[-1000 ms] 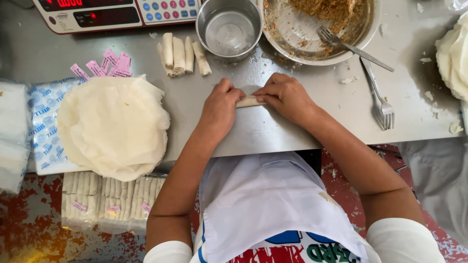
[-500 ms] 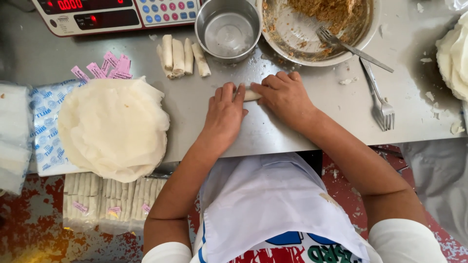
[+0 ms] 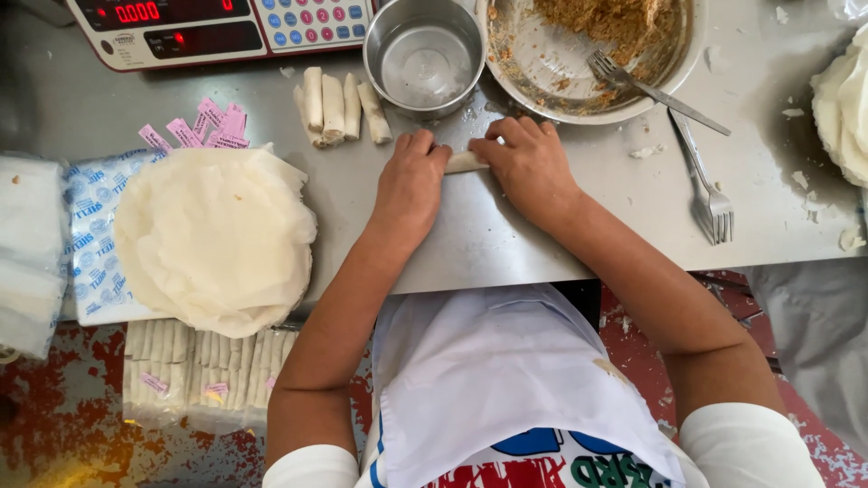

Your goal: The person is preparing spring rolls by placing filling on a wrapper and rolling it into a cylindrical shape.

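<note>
**Rolling the wrapper tight on the steel desk**

Head view: both hands lie palm-down, side by side, at the upper middle of the frame. The left hand (image 3: 409,181) and the right hand (image 3: 529,163) press together on a thin spring roll (image 3: 466,162), of which only a short pale stretch shows between them on the desk (image 3: 506,235). Neither hand grips it; the fingers lie flat over the roll.

To my eye the roll is nearly closed. Even pressure from both hands should keep it uniform in thickness, and keeping the fingertips level should keep the ends from flaring.

Just above sit a small steel bowl (image 3: 423,56) and a wide pan of brown filling (image 3: 592,54) with a fork (image 3: 653,89). Four finished rolls (image 3: 339,107) lie to the left, beyond a stack of round wrappers (image 3: 215,239).
</note>
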